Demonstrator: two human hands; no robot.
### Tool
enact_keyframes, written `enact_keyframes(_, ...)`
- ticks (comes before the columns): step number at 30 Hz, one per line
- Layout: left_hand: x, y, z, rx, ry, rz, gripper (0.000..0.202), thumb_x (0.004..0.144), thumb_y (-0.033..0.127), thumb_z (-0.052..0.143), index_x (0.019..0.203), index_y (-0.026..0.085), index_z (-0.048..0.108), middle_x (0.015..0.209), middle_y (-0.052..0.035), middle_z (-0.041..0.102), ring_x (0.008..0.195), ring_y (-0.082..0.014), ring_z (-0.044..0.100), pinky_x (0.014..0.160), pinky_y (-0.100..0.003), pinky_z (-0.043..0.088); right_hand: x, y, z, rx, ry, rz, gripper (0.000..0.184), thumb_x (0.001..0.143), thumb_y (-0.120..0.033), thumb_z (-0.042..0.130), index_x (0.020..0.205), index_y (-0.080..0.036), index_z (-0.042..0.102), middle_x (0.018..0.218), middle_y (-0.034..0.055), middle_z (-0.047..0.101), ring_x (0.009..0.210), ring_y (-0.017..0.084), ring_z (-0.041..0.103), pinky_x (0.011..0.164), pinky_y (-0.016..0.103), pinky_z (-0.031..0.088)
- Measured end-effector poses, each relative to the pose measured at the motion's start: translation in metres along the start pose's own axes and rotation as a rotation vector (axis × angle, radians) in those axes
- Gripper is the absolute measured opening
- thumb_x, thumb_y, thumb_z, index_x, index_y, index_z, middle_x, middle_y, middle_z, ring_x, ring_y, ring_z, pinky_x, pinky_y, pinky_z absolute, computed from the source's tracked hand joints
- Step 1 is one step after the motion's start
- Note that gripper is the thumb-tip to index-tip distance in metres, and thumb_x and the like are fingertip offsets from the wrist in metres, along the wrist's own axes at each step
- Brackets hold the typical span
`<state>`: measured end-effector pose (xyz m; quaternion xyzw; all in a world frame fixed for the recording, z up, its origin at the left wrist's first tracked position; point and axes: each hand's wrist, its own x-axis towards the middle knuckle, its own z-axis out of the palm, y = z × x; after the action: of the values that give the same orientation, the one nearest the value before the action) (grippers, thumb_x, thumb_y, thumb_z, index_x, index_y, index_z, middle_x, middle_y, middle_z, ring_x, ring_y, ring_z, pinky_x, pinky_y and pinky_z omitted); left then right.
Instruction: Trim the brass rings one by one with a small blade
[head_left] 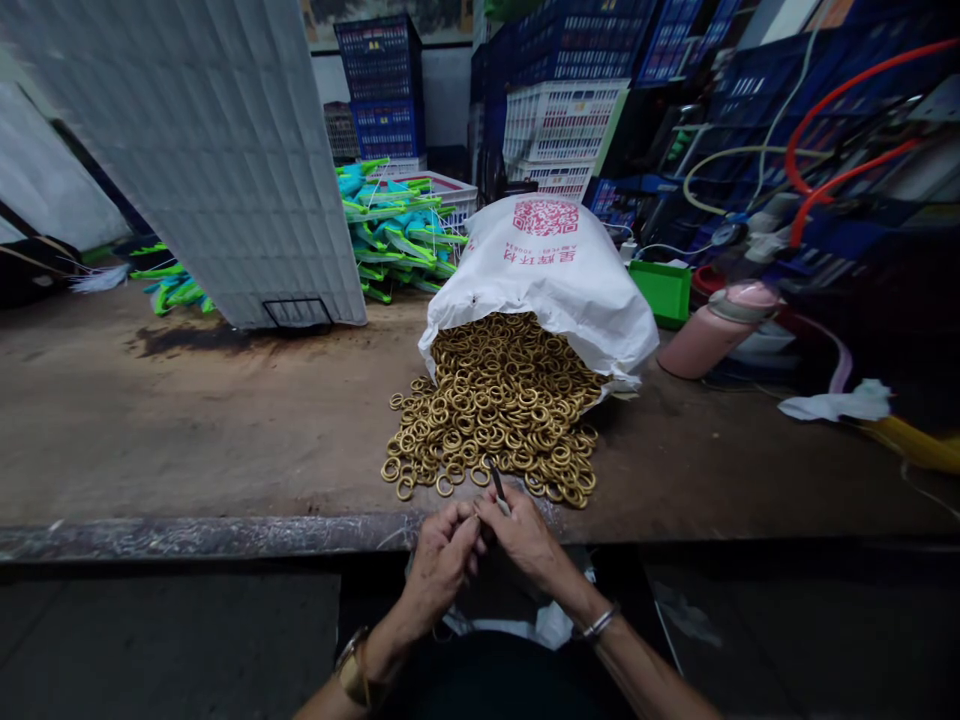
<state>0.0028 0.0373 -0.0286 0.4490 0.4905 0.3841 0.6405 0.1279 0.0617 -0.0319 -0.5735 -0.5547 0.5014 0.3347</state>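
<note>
At the front edge of the table, my left hand (441,558) and my right hand (525,535) meet, fingertips almost touching. From my right hand sticks up a thin dark blade-like tool (497,480); its grip is hidden by the fingers. The left hand is closed in a pinch, and what it holds is too small and covered to make out. Just beyond the hands lies a heap of gold-coloured rings (487,420). They spill from the mouth of a white woven sack (547,270) with red print, lying on its side.
A tall whitish padded panel (247,170) stands on the wooden table (187,430) at left. Behind it are green and turquoise pieces (401,235). A pink bottle (716,330), a green tray (660,290) and red hoses (814,130) sit at right. Blue crates (386,90) are stacked behind.
</note>
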Motion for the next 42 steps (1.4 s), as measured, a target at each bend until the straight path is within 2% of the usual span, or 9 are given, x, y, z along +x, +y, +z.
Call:
enact_keyframes(4, 0.001, -0.002, -0.003, -0.065, -0.040, -0.041, 0.032, 0.077, 0.046, 0.050, 0.068, 0.016, 0.048, 0.053, 0.0048, 0.046, 0.038, -0.0043, 0.038, 0.036, -0.015, 0.031, 0.000, 0.000, 0.000, 0.034, -0.011, -0.010, 0.019, 0.074, -0.036, 0.046, 0.064, -0.019, 0.045, 0.052, -0.0052, 0.046, 0.054, 0.011, 0.043, 0.054, 0.022, 0.034)
enact_keyframes(11, -0.002, 0.003, -0.004, -0.090, -0.034, -0.051, 0.030, 0.077, 0.045, 0.051, 0.069, 0.016, 0.048, 0.055, 0.0045, 0.048, 0.039, -0.0043, 0.039, 0.037, -0.015, 0.032, 0.000, 0.001, 0.000, 0.044, -0.031, -0.019, 0.018, 0.076, -0.034, 0.045, 0.065, -0.020, 0.044, 0.055, -0.0058, 0.044, 0.055, 0.010, 0.042, 0.055, 0.022, 0.034)
enact_keyframes(15, -0.004, 0.003, -0.004, -0.132, -0.056, -0.041, 0.030, 0.077, 0.045, 0.051, 0.068, 0.017, 0.048, 0.050, 0.0059, 0.044, 0.038, -0.0046, 0.037, 0.037, -0.016, 0.032, -0.002, -0.001, -0.001, 0.023, -0.033, -0.027, 0.019, 0.077, -0.035, 0.044, 0.066, -0.019, 0.044, 0.057, -0.0051, 0.044, 0.056, 0.010, 0.042, 0.055, 0.022, 0.034)
enact_keyframes(20, -0.007, 0.001, -0.004, -0.177, -0.053, -0.029, 0.032, 0.076, 0.047, 0.052, 0.069, 0.017, 0.048, 0.053, 0.0051, 0.046, 0.039, -0.0045, 0.038, 0.037, -0.015, 0.033, -0.009, -0.011, -0.001, 0.006, -0.017, -0.054, 0.021, 0.079, -0.037, 0.043, 0.067, -0.019, 0.044, 0.059, -0.0042, 0.046, 0.058, 0.011, 0.043, 0.057, 0.022, 0.035)
enact_keyframes(26, -0.014, 0.009, -0.004, -0.163, -0.040, 0.013, 0.032, 0.077, 0.046, 0.053, 0.067, 0.016, 0.048, 0.054, 0.0045, 0.047, 0.038, -0.0039, 0.039, 0.037, -0.015, 0.032, -0.019, -0.029, -0.004, -0.037, 0.002, -0.100, 0.021, 0.079, -0.036, 0.044, 0.067, -0.020, 0.045, 0.060, -0.0039, 0.046, 0.059, 0.011, 0.044, 0.057, 0.023, 0.036)
enact_keyframes(33, -0.019, 0.016, -0.005, -0.175, -0.039, 0.031, 0.030, 0.077, 0.044, 0.053, 0.070, 0.015, 0.050, 0.057, 0.0039, 0.049, 0.040, -0.0035, 0.039, 0.038, -0.015, 0.032, -0.022, -0.029, -0.004, 0.007, -0.023, -0.121, 0.026, 0.083, -0.039, 0.037, 0.067, -0.020, 0.045, 0.055, -0.0031, 0.047, 0.055, 0.012, 0.045, 0.056, 0.023, 0.038)
enact_keyframes(38, -0.021, 0.018, -0.004, -0.160, -0.031, 0.008, 0.031, 0.075, 0.046, 0.055, 0.071, 0.015, 0.050, 0.057, 0.0038, 0.050, 0.039, -0.0036, 0.039, 0.037, -0.015, 0.031, -0.024, -0.023, -0.005, -0.234, 0.050, -0.218, 0.018, 0.083, -0.028, 0.034, 0.073, -0.020, 0.046, 0.059, -0.0019, 0.049, 0.056, 0.012, 0.046, 0.056, 0.023, 0.035)
enact_keyframes(40, -0.021, 0.018, -0.003, -0.157, -0.022, 0.006, 0.033, 0.073, 0.048, 0.055, 0.069, 0.016, 0.048, 0.056, 0.0041, 0.049, 0.039, -0.0037, 0.039, 0.037, -0.015, 0.031, -0.027, -0.021, -0.006, -0.384, 0.046, -0.275, 0.013, 0.078, -0.018, 0.035, 0.078, -0.020, 0.048, 0.065, -0.0002, 0.054, 0.060, 0.013, 0.049, 0.058, 0.023, 0.035)
enact_keyframes(42, -0.021, 0.017, -0.003, -0.152, -0.017, 0.017, 0.034, 0.073, 0.049, 0.055, 0.068, 0.016, 0.047, 0.056, 0.0042, 0.049, 0.039, -0.0039, 0.040, 0.037, -0.015, 0.031, -0.030, -0.020, -0.006, -0.509, -0.001, -0.309, 0.020, 0.070, -0.009, 0.037, 0.081, -0.021, 0.049, 0.069, 0.0005, 0.058, 0.063, 0.014, 0.052, 0.059, 0.023, 0.033)
